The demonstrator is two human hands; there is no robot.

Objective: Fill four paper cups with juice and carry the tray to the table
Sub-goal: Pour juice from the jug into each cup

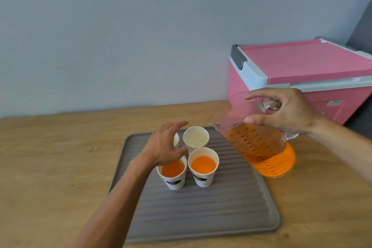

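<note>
Four white paper cups stand together on a grey ribbed tray (201, 211). The two near cups, front left (173, 175) and front right (203, 167), hold orange juice. The back right cup (195, 139) is empty. The back left cup (176, 139) is mostly hidden behind my left hand (167, 145), which hovers over the cups with its fingers spread and holds nothing. My right hand (285, 110) grips the handle of a clear measuring jug (259, 147) about half full of orange juice, tilted with its spout toward the cups, above the tray's right edge.
The tray lies on a wooden tabletop (50, 167) against a pale grey wall. A pink cooler box (302, 78) with a white and grey lid stands at the back right, just behind the jug.
</note>
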